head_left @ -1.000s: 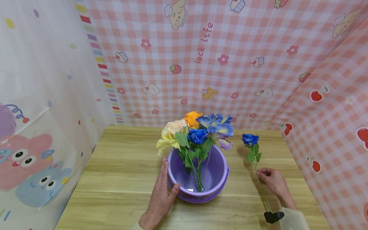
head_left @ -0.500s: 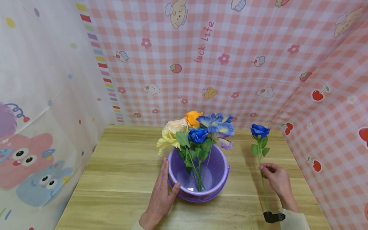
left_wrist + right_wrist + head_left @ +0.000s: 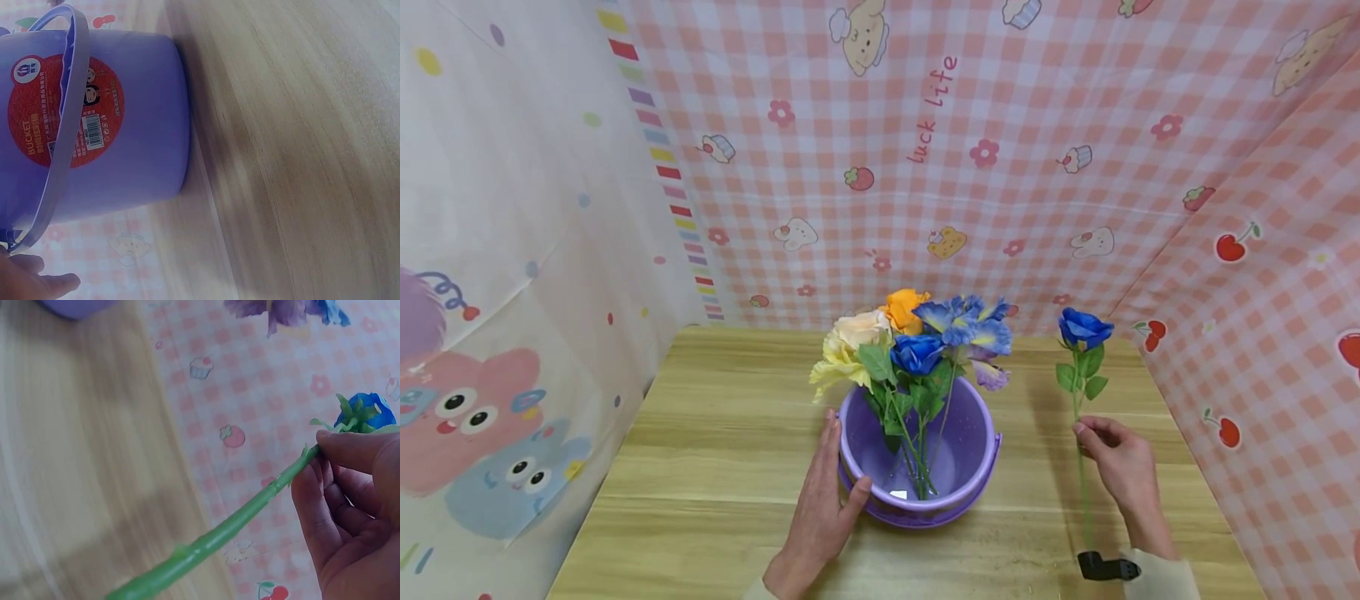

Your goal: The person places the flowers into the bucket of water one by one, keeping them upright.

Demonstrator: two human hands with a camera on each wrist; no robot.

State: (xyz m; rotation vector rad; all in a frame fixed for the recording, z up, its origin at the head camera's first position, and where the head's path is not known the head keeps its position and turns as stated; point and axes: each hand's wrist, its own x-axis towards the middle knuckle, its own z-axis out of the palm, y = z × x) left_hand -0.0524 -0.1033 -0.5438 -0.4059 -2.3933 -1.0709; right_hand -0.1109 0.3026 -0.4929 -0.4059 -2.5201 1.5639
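Note:
A purple bucket [image 3: 955,487] stands on the wooden table, its handle [image 3: 70,125] hanging down over a red label in the left wrist view. Several flowers lean in it: a blue rose [image 3: 917,354], an orange rose [image 3: 904,310], a cream rose [image 3: 859,328], a yellow flower [image 3: 837,360] and a blue iris [image 3: 962,323]. My left hand [image 3: 822,504] rests along the bucket's left side with straight fingers. To the right of the bucket, my right hand [image 3: 1122,467] pinches the green stem [image 3: 219,539] of another blue rose [image 3: 1084,329] between thumb and fingers, bloom up.
A black wrist strap mount [image 3: 1105,567] sits at the right sleeve. Small crumbs lie on the table [image 3: 715,467] near the bucket. Pink checked cloth [image 3: 820,200] hangs behind and to the right, white printed cloth [image 3: 550,250] to the left.
My right hand has raised the blue rose, its bloom moving up and to the right in the head view. The left hand and the bucket have stayed in place.

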